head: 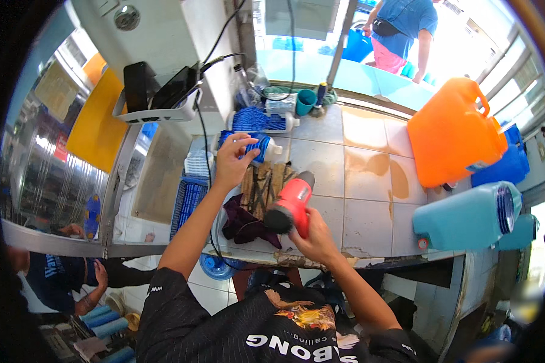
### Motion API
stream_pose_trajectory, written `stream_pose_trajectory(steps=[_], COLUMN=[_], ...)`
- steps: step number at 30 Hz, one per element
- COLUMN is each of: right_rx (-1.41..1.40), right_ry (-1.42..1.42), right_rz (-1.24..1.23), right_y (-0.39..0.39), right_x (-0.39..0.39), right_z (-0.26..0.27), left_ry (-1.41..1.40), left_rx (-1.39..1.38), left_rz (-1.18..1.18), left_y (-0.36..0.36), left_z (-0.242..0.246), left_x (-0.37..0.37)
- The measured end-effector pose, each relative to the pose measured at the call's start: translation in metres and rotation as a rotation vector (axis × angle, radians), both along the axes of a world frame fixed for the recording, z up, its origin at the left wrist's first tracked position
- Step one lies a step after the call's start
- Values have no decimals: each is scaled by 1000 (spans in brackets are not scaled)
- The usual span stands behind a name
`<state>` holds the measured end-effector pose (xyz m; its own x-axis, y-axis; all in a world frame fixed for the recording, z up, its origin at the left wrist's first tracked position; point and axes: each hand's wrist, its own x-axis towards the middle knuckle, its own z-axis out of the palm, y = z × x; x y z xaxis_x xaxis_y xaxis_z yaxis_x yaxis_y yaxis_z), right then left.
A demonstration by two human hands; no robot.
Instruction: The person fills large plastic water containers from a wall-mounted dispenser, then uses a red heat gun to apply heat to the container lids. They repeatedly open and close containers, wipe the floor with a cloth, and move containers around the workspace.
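Observation:
My right hand [317,238] grips a red heat gun [295,197] by its handle. One dark end of the gun points away from me across the counter, and the black round end is nearer me. My left hand [232,162] is at a bundle of blue printed plastic wrap with a white end [268,149], thumb and fingers curled with a gap. Whether it pinches a piece of that wrap is unclear. Between my hands lies a dark-marked wooden board [259,188], partly covered by the gun. A dark purple cloth [245,224] is crumpled beside it.
On the tiled counter's right stand an orange jug [454,131], a teal container [458,215] and a blue jug [504,159]. A teal cup [305,100] and a screwdriver [320,95] stand at the back. A black cable [204,136] hangs past my left arm. People are at left and outside.

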<state>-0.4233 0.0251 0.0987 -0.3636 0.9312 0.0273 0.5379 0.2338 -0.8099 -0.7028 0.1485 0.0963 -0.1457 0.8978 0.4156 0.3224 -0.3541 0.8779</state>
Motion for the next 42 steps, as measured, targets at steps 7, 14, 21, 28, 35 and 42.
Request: stream_pose_trajectory(steps=[7,14,21,28,35,42], right_rx=[39,130,296,438,394,348], right_ry=[13,-48,641,781,870,970], right_rz=[-30,-754,-1446,-1586,-1593,-1558], right_y=[-136,-293,-323,-319,-333,-330], right_x=[176,221,233,259,272,278], right_z=[16,-37,-44,-21,-37,-48], left_ry=[-502,-303,135,-149,81,273], left_rx=[-401,-615,-434,-454,-240,-295], left_rz=[-169,-511,-449,-369,-398,-288], left_y=[-77,-111,-112,-128,-136,-138], left_z=[-22,-88,-102,-113,-99,-88], left_x=[96,281,481,565,570,585])
